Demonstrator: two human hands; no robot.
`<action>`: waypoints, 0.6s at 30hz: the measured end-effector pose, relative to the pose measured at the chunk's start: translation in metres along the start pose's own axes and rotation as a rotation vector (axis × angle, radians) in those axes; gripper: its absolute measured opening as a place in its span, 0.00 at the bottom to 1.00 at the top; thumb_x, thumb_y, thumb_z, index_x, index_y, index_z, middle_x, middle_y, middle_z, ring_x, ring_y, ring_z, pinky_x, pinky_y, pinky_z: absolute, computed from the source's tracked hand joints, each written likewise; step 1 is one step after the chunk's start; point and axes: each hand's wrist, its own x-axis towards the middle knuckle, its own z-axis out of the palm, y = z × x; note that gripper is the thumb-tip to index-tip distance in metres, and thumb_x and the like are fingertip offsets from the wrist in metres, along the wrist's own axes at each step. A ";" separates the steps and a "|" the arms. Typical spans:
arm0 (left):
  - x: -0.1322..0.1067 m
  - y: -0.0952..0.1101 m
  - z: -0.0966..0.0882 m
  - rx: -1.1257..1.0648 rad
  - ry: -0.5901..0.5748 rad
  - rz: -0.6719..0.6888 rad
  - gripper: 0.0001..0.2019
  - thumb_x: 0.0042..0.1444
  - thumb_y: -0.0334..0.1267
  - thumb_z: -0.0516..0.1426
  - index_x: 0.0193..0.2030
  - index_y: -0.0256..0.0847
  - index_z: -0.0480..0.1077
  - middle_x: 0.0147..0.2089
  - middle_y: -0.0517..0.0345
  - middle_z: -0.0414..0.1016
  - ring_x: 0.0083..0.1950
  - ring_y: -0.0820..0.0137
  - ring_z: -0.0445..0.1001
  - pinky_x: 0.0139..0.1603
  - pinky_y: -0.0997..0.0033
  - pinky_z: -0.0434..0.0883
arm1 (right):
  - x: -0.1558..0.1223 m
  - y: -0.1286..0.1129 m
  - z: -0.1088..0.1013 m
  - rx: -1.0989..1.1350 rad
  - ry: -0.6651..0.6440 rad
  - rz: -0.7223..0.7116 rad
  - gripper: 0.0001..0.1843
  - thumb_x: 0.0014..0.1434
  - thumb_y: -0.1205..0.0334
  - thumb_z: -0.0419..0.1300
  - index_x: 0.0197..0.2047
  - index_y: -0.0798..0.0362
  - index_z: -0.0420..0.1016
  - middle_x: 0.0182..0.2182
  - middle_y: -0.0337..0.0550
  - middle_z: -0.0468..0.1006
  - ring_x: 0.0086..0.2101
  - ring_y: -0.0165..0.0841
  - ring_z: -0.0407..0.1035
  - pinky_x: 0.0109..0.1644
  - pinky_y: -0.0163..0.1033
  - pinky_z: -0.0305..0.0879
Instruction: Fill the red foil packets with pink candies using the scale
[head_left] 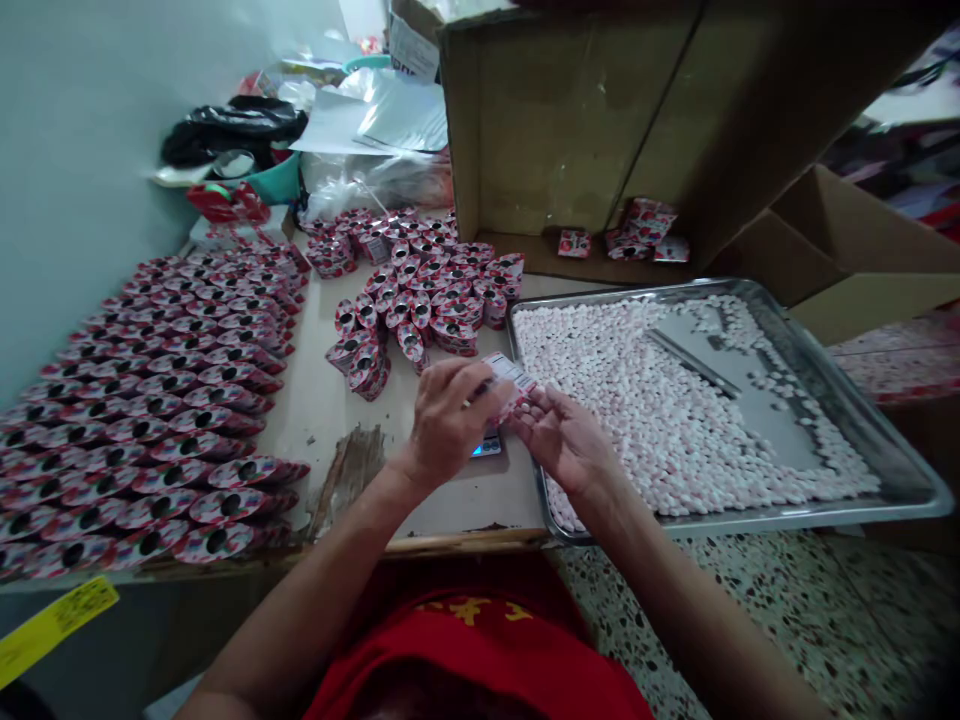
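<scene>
Packet (511,376): small, red-and-white print, held over table (322,420) edge, above scale (487,446), just left of tray (862,400).
Handling: probably light, thin, crushable, slick film; best taken by flat edges.
Left hand (448,420): thumb and fingers pinching packet's near end.
Right hand (564,440): palm up, fingers curled under packet; whether it grips, cannot tell.
Scale mostly hidden by hands, display unreadable.
Packet's opening and contents not discernible.
Tray: pale candies (645,400), metal bar (694,363).
Rows (165,400) of similar packets at left; carton (570,120) behind.

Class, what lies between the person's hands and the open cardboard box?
The head view shows a heap of red packets between the cardboard box and the left hand and right hand, holding one packet.
</scene>
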 end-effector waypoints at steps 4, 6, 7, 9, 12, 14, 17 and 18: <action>0.005 0.004 0.010 0.031 0.009 0.109 0.12 0.68 0.34 0.61 0.54 0.53 0.81 0.53 0.52 0.82 0.56 0.58 0.75 0.58 0.55 0.70 | -0.009 0.004 0.005 0.067 -0.003 -0.021 0.12 0.74 0.67 0.51 0.40 0.51 0.73 0.31 0.44 0.82 0.33 0.32 0.79 0.41 0.35 0.82; 0.002 0.004 0.021 -0.029 0.031 -0.018 0.11 0.64 0.33 0.64 0.51 0.50 0.82 0.50 0.51 0.82 0.54 0.58 0.75 0.57 0.55 0.71 | -0.011 0.002 0.001 0.053 -0.009 -0.019 0.10 0.72 0.68 0.53 0.44 0.52 0.75 0.32 0.44 0.83 0.33 0.33 0.80 0.43 0.38 0.83; 0.000 0.003 0.026 -0.073 0.041 -0.099 0.11 0.62 0.32 0.65 0.50 0.49 0.82 0.49 0.51 0.82 0.53 0.58 0.75 0.57 0.55 0.71 | -0.011 0.001 -0.001 0.045 -0.003 -0.018 0.10 0.71 0.70 0.53 0.46 0.53 0.76 0.33 0.45 0.84 0.35 0.34 0.81 0.44 0.39 0.83; -0.005 0.002 0.033 -0.186 0.063 -0.250 0.12 0.58 0.31 0.67 0.48 0.46 0.81 0.48 0.52 0.81 0.52 0.59 0.75 0.58 0.56 0.72 | -0.011 -0.001 -0.005 0.036 0.021 -0.009 0.14 0.69 0.72 0.53 0.51 0.55 0.77 0.37 0.48 0.85 0.37 0.35 0.82 0.46 0.40 0.84; -0.014 -0.004 0.031 -0.415 0.071 -0.453 0.13 0.57 0.35 0.69 0.49 0.44 0.79 0.47 0.54 0.81 0.50 0.62 0.77 0.55 0.60 0.74 | -0.010 -0.005 -0.010 0.007 0.067 0.015 0.16 0.67 0.75 0.56 0.55 0.58 0.77 0.41 0.52 0.85 0.40 0.36 0.82 0.45 0.37 0.84; -0.024 -0.010 0.026 -0.582 0.045 -0.601 0.16 0.56 0.40 0.70 0.50 0.43 0.78 0.47 0.55 0.82 0.48 0.63 0.80 0.52 0.63 0.76 | -0.010 -0.010 -0.013 -0.024 0.095 0.009 0.17 0.64 0.76 0.59 0.55 0.57 0.78 0.42 0.52 0.85 0.40 0.34 0.82 0.42 0.33 0.83; -0.043 -0.024 0.022 -0.762 -0.005 -0.790 0.22 0.51 0.45 0.73 0.51 0.42 0.78 0.47 0.56 0.84 0.47 0.63 0.83 0.53 0.62 0.79 | -0.011 -0.022 -0.021 -0.089 0.105 -0.030 0.18 0.60 0.79 0.63 0.52 0.56 0.78 0.39 0.48 0.83 0.34 0.30 0.80 0.37 0.27 0.81; -0.049 -0.029 0.021 -0.805 -0.017 -0.827 0.22 0.50 0.45 0.73 0.51 0.42 0.78 0.47 0.55 0.85 0.48 0.62 0.83 0.54 0.61 0.79 | -0.011 -0.026 -0.024 -0.112 0.098 -0.045 0.18 0.60 0.79 0.63 0.52 0.55 0.78 0.37 0.46 0.82 0.33 0.29 0.79 0.35 0.26 0.80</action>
